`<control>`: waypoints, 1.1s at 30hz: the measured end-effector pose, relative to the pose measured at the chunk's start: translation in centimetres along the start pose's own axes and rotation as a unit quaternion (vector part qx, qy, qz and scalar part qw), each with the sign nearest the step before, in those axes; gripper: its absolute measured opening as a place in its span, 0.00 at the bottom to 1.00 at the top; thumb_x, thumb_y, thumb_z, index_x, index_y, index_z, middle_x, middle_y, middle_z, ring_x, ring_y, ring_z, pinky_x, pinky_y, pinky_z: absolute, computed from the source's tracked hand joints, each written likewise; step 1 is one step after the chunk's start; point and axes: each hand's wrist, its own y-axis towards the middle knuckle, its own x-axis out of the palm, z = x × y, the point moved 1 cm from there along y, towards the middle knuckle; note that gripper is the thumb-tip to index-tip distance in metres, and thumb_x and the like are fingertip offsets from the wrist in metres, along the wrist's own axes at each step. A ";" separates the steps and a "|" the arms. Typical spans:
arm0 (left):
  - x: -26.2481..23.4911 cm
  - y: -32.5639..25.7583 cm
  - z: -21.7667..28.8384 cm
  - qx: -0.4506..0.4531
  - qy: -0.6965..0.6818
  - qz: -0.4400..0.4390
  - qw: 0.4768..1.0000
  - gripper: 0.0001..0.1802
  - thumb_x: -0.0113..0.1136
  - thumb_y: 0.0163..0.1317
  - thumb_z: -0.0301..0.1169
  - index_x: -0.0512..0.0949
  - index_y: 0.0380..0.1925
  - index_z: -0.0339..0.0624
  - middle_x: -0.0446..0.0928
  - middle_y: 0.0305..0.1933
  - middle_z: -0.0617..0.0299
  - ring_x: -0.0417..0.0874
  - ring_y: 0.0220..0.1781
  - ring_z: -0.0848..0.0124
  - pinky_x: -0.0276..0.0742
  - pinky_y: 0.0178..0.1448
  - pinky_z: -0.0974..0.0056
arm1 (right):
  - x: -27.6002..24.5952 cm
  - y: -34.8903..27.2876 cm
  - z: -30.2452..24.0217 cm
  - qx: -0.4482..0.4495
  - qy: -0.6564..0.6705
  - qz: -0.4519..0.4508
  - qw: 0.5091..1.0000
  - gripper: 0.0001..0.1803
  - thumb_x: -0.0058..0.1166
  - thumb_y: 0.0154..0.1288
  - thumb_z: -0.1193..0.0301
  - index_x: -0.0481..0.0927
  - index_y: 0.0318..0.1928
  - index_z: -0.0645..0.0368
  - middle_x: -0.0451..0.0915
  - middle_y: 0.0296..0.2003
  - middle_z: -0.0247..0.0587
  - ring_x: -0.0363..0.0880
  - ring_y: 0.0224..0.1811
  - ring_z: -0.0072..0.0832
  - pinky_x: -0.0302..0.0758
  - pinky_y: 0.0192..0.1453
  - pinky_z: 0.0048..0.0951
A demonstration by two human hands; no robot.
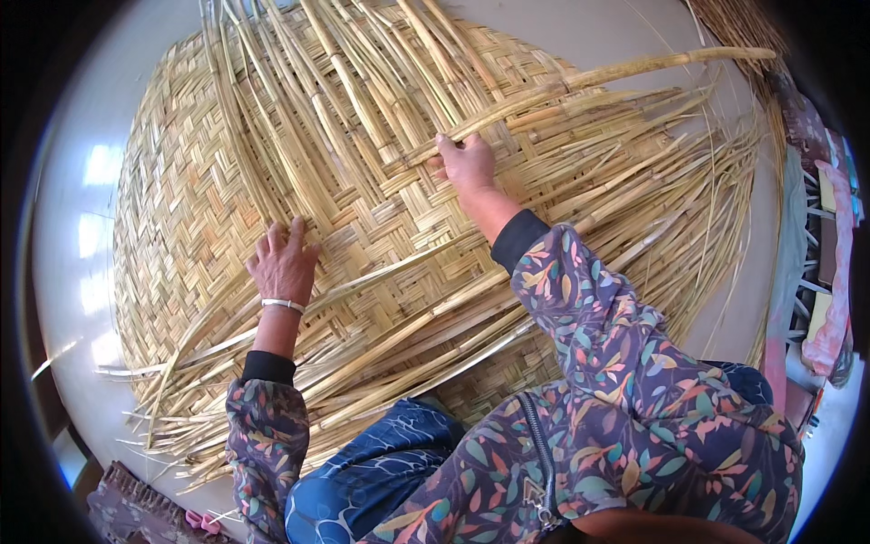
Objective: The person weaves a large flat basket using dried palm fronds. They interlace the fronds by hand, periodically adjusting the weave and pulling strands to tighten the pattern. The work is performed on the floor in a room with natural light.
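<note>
A large mat [181, 172] woven from flat, straw-coloured reed strips lies in front of me. My right hand [467, 165] pinches a long reed strip [625, 69] near its left end. That strip runs across the raised strips and off to the far right, where it bends slightly. My left hand [283, 261] rests on the weave with its fingers apart, the tips touching the base of several upright strips [290, 118] that run away from me. What lies under the left palm is hidden.
Loose reed ends [671, 208] fan out to the right, and more strip ends [190, 426] stick out at the near left. A bundle of thin brown stalks [739, 23] lies at the far right. A rack with pink cloth [829, 272] stands at the right edge. The floor [77, 272] is pale and shiny.
</note>
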 end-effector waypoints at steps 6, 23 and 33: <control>-0.9 -0.3 -0.2 0.053 0.058 0.009 0.997 0.29 0.57 0.53 0.49 0.65 0.56 0.61 0.65 0.54 0.61 0.65 0.58 0.60 0.60 0.55 0.49 | -0.2 0.2 0.1 0.014 -0.005 -0.025 1.000 0.10 0.55 0.61 0.69 0.71 0.35 0.63 0.78 0.27 0.38 0.80 0.23 0.22 0.74 0.16 0.20; -4.8 12.8 16.5 0.141 -0.313 -0.128 0.931 0.17 0.59 0.54 0.41 0.79 0.37 0.39 0.78 0.31 0.49 0.79 0.35 0.58 0.73 0.43 0.60 | -7.7 1.6 -3.9 0.083 0.335 -0.180 0.921 0.10 0.52 0.63 0.68 0.73 0.43 0.57 0.78 0.38 0.39 0.77 0.38 0.27 0.78 0.40 0.29; -5.9 11.5 18.3 0.066 -0.240 -0.016 0.968 0.22 0.56 0.54 0.51 0.79 0.25 0.40 0.77 0.28 0.50 0.78 0.34 0.53 0.72 0.38 0.54 | -9.4 5.5 -5.2 0.078 0.237 -0.207 0.946 0.17 0.53 0.62 0.59 0.72 0.42 0.60 0.76 0.35 0.42 0.77 0.36 0.28 0.77 0.39 0.26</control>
